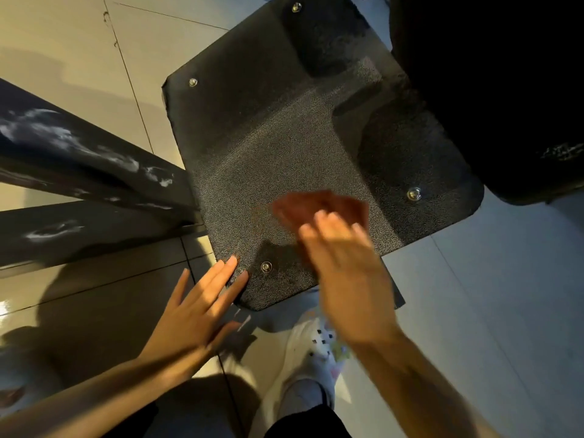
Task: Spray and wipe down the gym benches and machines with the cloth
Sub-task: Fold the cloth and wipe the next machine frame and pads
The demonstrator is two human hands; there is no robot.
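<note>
- Left hand [192,308] is spread flat, fingers [229,267] straight and fanned out, with the tips pressing on the near-left corner of the black textured footplate [284,147]. It's got nothing in it.
- Right hand [344,273] is pretty smeared with motion blur. It sits over the near part of the plate, just right of the left fingertips, with fingers that look mostly straight and close together.
- There's a reddish-brown blurry patch right beyond the right fingertips, which looks like the cloth [319,207]. It's lying on or just above the plate surface, but honestly you can't tell if the fingers are pinching it or just pushing it flat.
- A shiny bolt [266,266] sits between the two hands, just right of the left fingertips. Another bolt [414,194] is off to the right of the right fingertips, and two more are at the plate's far corners.
- Left of the left hand's fingers, black frame bars [79,159] of the machine run off to the left, with white smudgy streaks on them.
- Below the hands you can see a white shoe [311,352] on the tile floor [505,295], under the right wrist.
- Far right, well beyond the right fingers, there's a big dark padded shape [493,90], too dark to make out.
</note>
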